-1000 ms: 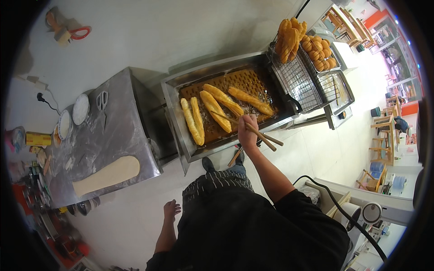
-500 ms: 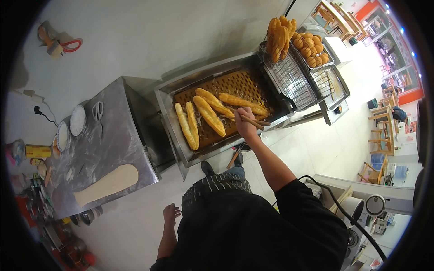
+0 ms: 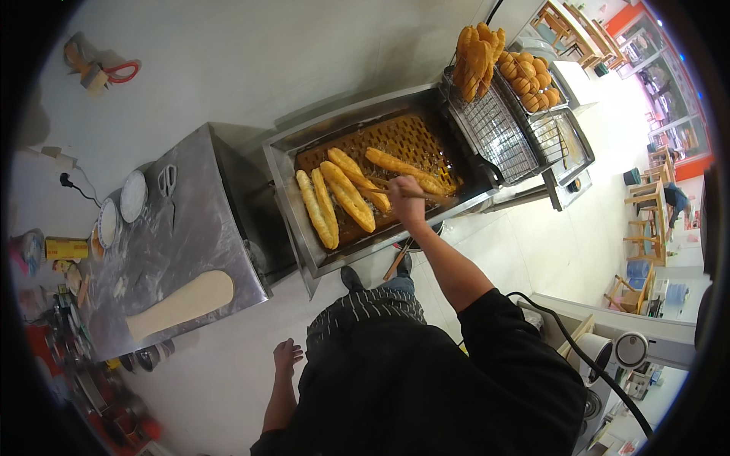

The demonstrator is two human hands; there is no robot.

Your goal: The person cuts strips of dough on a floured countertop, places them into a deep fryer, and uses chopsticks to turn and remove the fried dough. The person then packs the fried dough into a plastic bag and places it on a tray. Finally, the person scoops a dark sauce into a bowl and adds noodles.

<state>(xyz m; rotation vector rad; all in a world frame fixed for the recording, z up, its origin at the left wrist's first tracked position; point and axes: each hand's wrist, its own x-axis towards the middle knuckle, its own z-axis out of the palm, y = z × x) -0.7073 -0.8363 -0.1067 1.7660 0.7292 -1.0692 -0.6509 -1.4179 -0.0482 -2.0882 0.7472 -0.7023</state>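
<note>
My right hand (image 3: 408, 199) is closed around a pair of long wooden chopsticks (image 3: 432, 196) above a metal fryer (image 3: 323, 262) of oil. Their tips point left, at the middle fried dough sticks (image 3: 348, 199); whether they touch is hard to tell. Several long golden dough sticks float in the oil, with a joined pair at the left and one lying further right, partly behind my hand. Low at my side, away from the fryer, my left hand (image 3: 287, 354) hangs with fingers apart and nothing in it.
Left of the fryer, a floured metal table (image 3: 190, 235) bears a flat dough strip (image 3: 182, 302), scissors (image 3: 167, 182) and bowls (image 3: 132, 196). At the right, a wire rack (image 3: 498, 137) adjoins upright fried dough sticks (image 3: 477, 64) and round fried balls (image 3: 528, 80). A black cable (image 3: 566, 338) runs beside my right arm.
The chopsticks have swung so their tips reach further left and up, among the middle dough sticks. Those sticks have shifted slightly. My left hand stays in about the same place.
</note>
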